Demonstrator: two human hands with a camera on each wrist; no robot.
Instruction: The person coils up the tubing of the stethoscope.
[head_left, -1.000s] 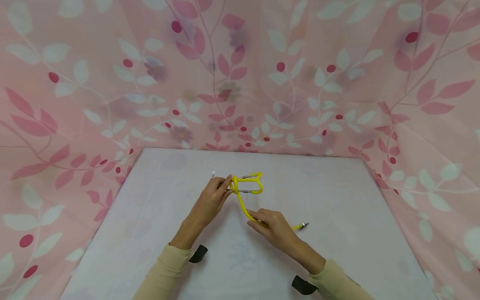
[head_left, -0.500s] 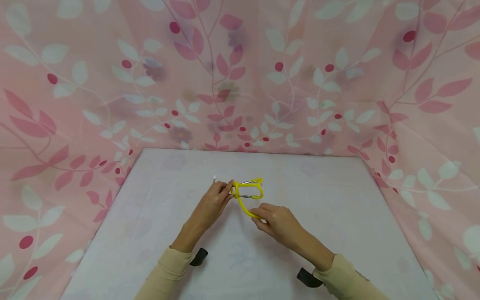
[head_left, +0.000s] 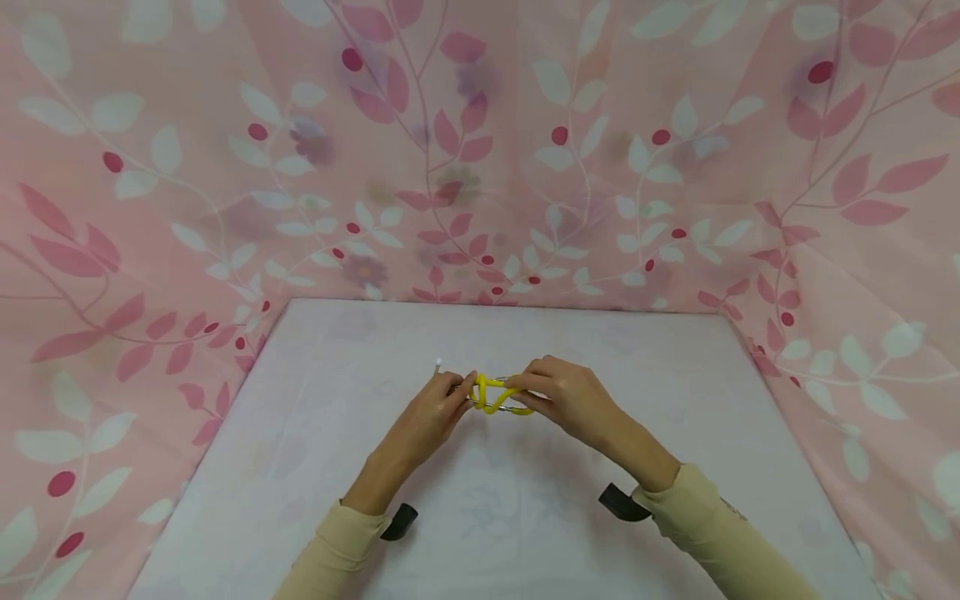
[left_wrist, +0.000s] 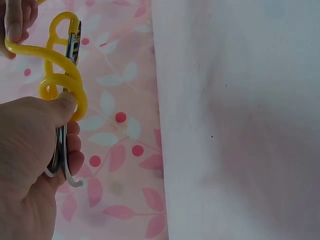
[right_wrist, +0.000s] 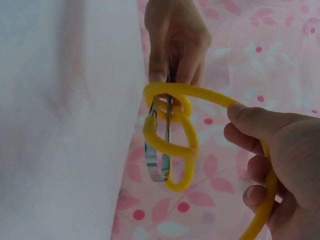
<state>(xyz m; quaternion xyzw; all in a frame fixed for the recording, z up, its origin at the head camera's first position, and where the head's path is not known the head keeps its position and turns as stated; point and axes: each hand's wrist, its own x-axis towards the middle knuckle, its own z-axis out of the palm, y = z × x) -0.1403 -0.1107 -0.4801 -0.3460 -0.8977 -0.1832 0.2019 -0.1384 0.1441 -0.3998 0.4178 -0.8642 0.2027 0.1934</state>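
A stethoscope with yellow tubing [head_left: 482,392] is held up between both hands. My left hand [head_left: 423,421] grips its metal ear tubes [left_wrist: 62,142], the thumb pressing at the coil of tubing [left_wrist: 62,80] wound round them. A pale ear tip [left_wrist: 76,183] sticks out below that hand. My right hand [right_wrist: 295,155] pinches the loose tube [right_wrist: 207,95] between thumb and forefinger, and the tube runs on down through its other fingers. Beyond the coil, the yellow fork [right_wrist: 172,147] and the flat metal spring [right_wrist: 157,172] show. The chest piece is out of sight.
A white-covered table [head_left: 480,517] lies beneath the hands. Pink leaf-patterned cloth [head_left: 480,167] hangs behind it and at both sides. Dark wrist-worn pieces [head_left: 625,502] project from beneath the sleeves.
My right hand has moved up and away from me, carrying the loose tube across the metal ear tubes beside the coil. The left hand keeps its grip and has shifted slightly.
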